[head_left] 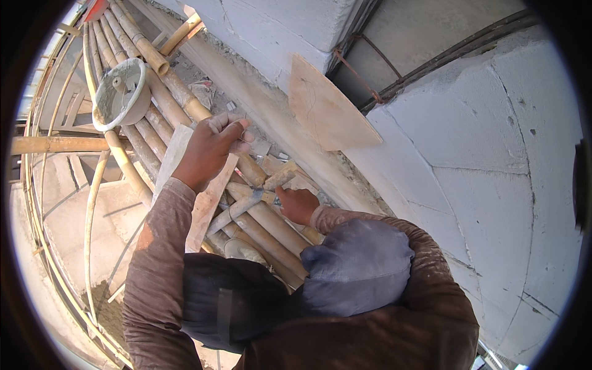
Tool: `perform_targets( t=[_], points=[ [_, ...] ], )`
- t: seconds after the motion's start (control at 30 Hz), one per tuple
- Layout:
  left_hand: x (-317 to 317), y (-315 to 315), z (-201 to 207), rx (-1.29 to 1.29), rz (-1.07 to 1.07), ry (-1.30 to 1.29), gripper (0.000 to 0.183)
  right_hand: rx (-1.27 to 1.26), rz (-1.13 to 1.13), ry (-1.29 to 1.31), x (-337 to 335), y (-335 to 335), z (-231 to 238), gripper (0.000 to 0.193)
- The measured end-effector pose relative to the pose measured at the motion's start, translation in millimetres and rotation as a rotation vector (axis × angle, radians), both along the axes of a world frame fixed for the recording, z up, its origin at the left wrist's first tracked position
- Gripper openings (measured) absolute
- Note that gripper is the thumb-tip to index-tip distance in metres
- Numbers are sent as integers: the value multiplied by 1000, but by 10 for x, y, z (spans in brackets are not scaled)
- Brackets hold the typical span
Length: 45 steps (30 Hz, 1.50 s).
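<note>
My left hand (216,148) is raised over the bamboo poles, its fingers closed in a pinch. Whatever lies between the fingertips is too small to make out. Lower and to the right, my right hand (298,206) is closed around the end of a short-handled tool (269,197), whose exact kind is unclear. The tool reaches across a short crosspiece (231,216) resting on the bamboo poles (271,225). Beside my left forearm, a pale flat board (206,206) lies along the poles.
A white-rimmed bucket with grey mortar (137,102) stands on the poles at the far left. A thin tan board (330,108) leans against the pale block wall (456,142) at right. Dark steel bars (444,55) run through a wall gap. Bamboo railings (92,228) edge the left side.
</note>
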<state>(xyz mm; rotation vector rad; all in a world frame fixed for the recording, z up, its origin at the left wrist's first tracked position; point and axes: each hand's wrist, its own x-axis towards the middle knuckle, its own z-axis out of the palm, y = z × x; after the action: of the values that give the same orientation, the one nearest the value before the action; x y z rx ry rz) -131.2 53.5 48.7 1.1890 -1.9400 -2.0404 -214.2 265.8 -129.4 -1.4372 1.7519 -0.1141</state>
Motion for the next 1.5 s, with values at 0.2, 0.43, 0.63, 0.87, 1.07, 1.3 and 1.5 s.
perform_targets(
  t=[0.2, 0.43, 0.63, 0.87, 1.07, 1.3, 1.5],
  points=[
    [248, -137, 291, -180, 312, 85, 31, -108, -114, -119, 56, 112, -35, 44],
    [395, -218, 441, -272, 364, 192, 27, -129, -153, -109, -30, 40, -137, 44],
    [238, -98, 387, -334, 194, 110, 31, -119, -194, -59, -18, 52, -82, 41],
    [155, -80, 271, -399, 147, 73, 33, -405, -230, 63, -79, 140, -131, 32],
    [268, -117, 306, -400, 124, 94, 35, -381, -413, 131, -105, 89, -54, 38],
    [159, -102, 244, -351, 207, 148, 35, -477, -713, -20, -366, 322, -258, 44],
    [24, 133, -30, -433, 129, 4, 35, -351, -863, -215, -352, 919, -279, 33]
  ],
)
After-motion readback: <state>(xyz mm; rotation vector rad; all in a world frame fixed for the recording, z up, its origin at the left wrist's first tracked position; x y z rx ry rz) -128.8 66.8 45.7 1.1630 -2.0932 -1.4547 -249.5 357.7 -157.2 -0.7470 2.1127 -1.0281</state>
